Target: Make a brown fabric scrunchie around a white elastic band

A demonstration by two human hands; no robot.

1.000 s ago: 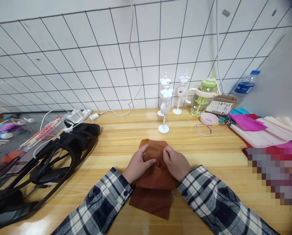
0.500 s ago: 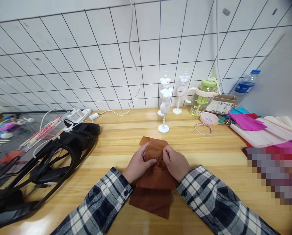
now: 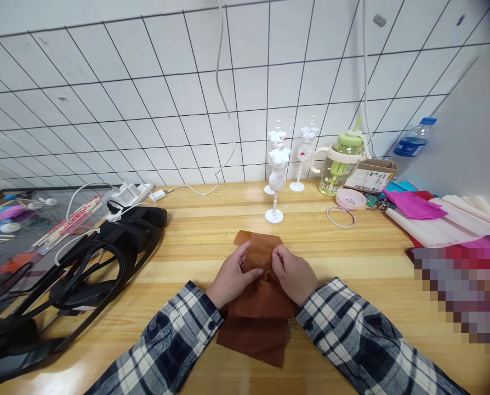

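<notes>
- The left hand [image 3: 232, 277] rests on the brown cloth [image 3: 261, 307], its fingers [image 3: 245, 253] curled and pressed onto a fold, thumb tip beside a thin pin [image 3: 265, 266].
- The right hand [image 3: 295, 274] mirrors it, fingers [image 3: 278, 253] bent close together, pinching the cloth at the pin's other end.
- The two thumbs are just apart, with the pin between them.
- The cloth lies flat on the bench [image 3: 372, 263], near its front edge, between the plaid sleeves.
- A white mini mannequin [image 3: 278, 178] stands behind the cloth.
</notes>
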